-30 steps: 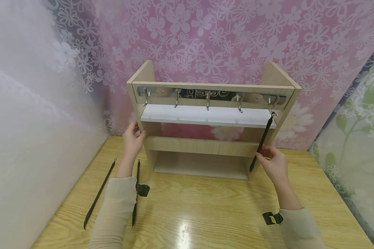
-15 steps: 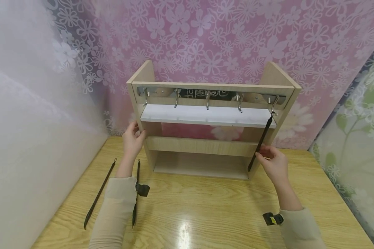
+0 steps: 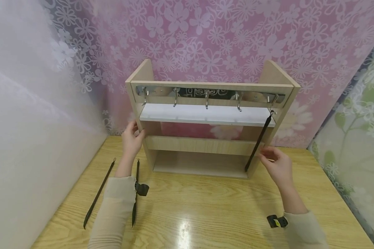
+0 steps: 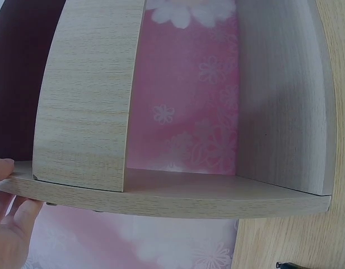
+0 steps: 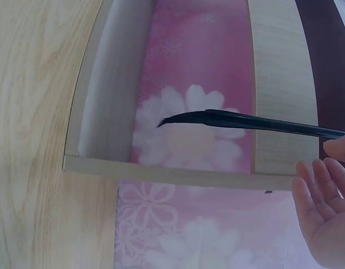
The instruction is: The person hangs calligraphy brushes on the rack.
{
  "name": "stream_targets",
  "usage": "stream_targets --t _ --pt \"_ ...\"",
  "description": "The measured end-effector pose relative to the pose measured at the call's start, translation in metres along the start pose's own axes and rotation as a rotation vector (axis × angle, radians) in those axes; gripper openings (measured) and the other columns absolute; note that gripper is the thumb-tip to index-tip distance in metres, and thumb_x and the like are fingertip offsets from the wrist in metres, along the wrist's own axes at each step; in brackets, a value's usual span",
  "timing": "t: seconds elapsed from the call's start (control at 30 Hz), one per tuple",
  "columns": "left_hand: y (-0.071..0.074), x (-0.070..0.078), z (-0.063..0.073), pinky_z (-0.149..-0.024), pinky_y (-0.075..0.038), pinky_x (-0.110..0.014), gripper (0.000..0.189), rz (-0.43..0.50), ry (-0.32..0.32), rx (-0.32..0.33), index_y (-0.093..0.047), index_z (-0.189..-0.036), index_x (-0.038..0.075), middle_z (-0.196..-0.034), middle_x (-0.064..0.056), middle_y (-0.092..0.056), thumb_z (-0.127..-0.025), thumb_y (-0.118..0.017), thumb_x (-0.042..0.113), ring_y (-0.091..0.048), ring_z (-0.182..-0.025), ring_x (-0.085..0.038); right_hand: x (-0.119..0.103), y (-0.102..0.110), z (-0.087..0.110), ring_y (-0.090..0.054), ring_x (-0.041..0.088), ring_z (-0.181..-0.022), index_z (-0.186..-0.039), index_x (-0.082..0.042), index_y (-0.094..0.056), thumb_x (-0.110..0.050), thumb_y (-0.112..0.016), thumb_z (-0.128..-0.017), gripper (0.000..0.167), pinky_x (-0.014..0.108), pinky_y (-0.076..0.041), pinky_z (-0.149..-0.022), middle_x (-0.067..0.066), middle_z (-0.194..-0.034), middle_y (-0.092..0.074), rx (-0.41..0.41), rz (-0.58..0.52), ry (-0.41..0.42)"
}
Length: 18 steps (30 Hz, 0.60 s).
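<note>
On the rightmost metal hook (image 3: 273, 103) of the wooden shelf (image 3: 199, 145), a black calligraphy brush (image 3: 258, 141) hangs by its loop, slanting with its dark tip (image 5: 186, 118) down and to the left. My right hand (image 3: 277, 164) is just right of the brush, beside the shelf's right side panel, with nothing held and its fingers relaxed. My left hand (image 3: 132, 140) grips the edge of the left side panel (image 4: 178, 203), thumb on one face and fingers on the other. Two more black calligraphy brushes lie on the table: one far left (image 3: 99, 193), another partly under my left forearm (image 3: 137, 173).
A strip of metal hooks (image 3: 207, 98) runs across the shelf's upper front board, above a white ledge (image 3: 202, 114). The shelf stands on a wood-grain table (image 3: 205, 211) against a pink floral backdrop (image 3: 187, 41). A pale sheet (image 3: 34, 114) borders the left side.
My right hand has let go of the hanging brush and drawn slightly right. The brush's lower end has swung a little left. My left hand keeps its grip on the panel.
</note>
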<state>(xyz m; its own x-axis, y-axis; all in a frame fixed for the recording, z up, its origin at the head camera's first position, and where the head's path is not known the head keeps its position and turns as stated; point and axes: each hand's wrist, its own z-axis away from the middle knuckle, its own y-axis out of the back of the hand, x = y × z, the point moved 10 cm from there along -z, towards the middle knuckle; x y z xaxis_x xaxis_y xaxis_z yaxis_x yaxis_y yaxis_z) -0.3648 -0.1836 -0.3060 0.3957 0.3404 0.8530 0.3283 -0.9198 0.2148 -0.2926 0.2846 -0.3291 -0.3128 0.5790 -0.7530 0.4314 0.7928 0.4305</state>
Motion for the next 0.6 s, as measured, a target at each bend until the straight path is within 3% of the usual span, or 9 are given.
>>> stream_targets --t 0.37,0.5,0.6 --pt "0.001 0.000 -0.001 -0.083 -0.048 -0.038 0.037 -0.037 -0.032 0.004 -0.049 -0.119 -0.002 -0.117 -0.021 -0.050 -0.083 -0.056 -0.003 -0.048 -0.110 -0.032 0.021 0.009 0.006 -0.049 -0.014 -0.069 -0.096 0.005 -0.061 -0.007 -0.063 -0.080 0.020 0.004 -0.044 -0.061 -0.012 -0.081 -0.057 -0.016 0.073 -0.082" --pt "0.001 0.004 0.001 -0.083 -0.048 -0.040 0.038 -0.020 -0.031 0.002 -0.048 -0.120 -0.003 -0.117 -0.022 -0.050 -0.083 -0.056 -0.004 -0.047 -0.111 -0.033 0.029 0.014 0.009 -0.048 -0.015 -0.069 -0.098 0.003 -0.061 -0.011 -0.063 -0.081 0.022 0.003 -0.042 -0.061 -0.002 -0.085 -0.061 -0.016 0.101 -0.106" --pt "0.002 0.016 0.005 -0.084 -0.047 -0.042 0.037 -0.017 -0.035 0.004 -0.047 -0.119 -0.006 -0.117 -0.025 -0.049 -0.082 -0.054 -0.006 -0.046 -0.110 -0.036 0.034 0.018 0.011 -0.048 -0.016 -0.069 -0.099 0.003 -0.061 -0.014 -0.063 -0.081 0.025 0.003 -0.042 -0.059 0.009 -0.089 -0.063 -0.013 0.127 -0.106"
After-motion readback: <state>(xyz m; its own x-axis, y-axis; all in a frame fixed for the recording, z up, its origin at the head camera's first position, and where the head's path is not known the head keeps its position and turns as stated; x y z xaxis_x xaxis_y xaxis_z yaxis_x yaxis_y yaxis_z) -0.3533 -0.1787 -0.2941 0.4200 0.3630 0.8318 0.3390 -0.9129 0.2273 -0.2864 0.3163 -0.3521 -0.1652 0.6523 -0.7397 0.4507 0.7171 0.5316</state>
